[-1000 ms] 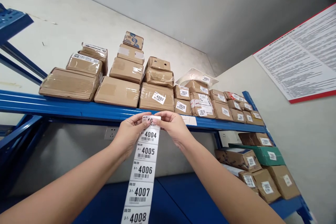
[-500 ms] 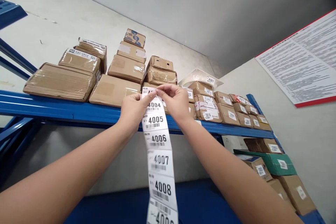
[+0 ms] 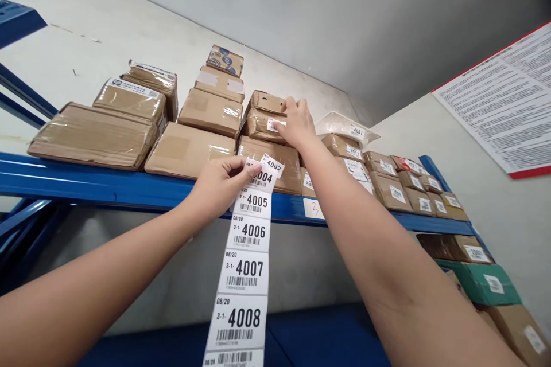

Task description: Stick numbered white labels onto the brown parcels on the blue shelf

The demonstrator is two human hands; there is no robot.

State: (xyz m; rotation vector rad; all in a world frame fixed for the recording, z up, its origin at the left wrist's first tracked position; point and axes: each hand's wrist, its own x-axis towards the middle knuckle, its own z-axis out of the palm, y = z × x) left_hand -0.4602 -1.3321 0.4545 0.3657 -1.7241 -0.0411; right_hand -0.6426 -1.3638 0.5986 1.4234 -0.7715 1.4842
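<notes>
- Closest to us, two bare arms come up from the bottom of the picture, one from 7 o'clock and one from 5 o'clock.
- A long strip of labels (image 3: 243, 266) hangs down the middle. It is white with big black numbers: 4005, 4006, 4007, 4008.
- The left hand (image 3: 217, 186) is closed on the top of the strip. Its thumb and fingers pinch the label marked 4004.
- The strip hangs in front of the blue shelf (image 3: 107, 186), which runs across from 9 o'clock to 3 o'clock.
- A bit farther back, the right hand (image 3: 297, 123) is up on the shelf, at 1 o'clock from the left hand. Its fingers are spread flat, and it grips nothing.
- The right hand presses on a small brown box (image 3: 262, 117) wrapped in clear tape. A small white label (image 3: 275, 124) sits on the box front, right by the thumb.
- That box sits on a bigger box (image 3: 279, 163) with a tag that says 4002.
- At 9 o'clock from the hands, more brown parcels (image 3: 129, 120) are stacked on the shelf.
- At 3 o'clock, a row of little tagged boxes (image 3: 396, 183) runs to the far end.
- Below it, at 4 o'clock, a green box (image 3: 477, 284) sits on a lower shelf.
- Farthest away, at 2 o'clock, a white poster (image 3: 503, 109) with a red edge hangs on the wall.
</notes>
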